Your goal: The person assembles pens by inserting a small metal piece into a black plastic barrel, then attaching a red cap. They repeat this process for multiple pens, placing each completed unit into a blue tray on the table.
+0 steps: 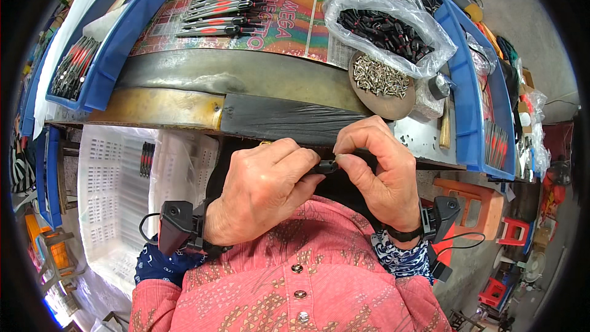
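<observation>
My left hand (261, 184) is closed round a small black part (326, 167) just in front of the table edge. Thumb and forefinger of my right hand (381, 169) pinch together at the part's right end; whatever lies between those fingertips is too small to make out. Most of the black part is hidden by the left fingers. Beyond my hands, a round brown dish (370, 99) carries a heap of small silvery metal pieces, perhaps screws. Behind it lies an open clear plastic bag (439, 55) full of small black parts with red marks.
A row of slender black, red and grey tools (221, 18) lies at the back. Blue bins (98, 95) (470, 129) with similar tools stand on both sides. A white plastic basket (110, 197) sits below the table, left. An orange stool (491, 206) is at right.
</observation>
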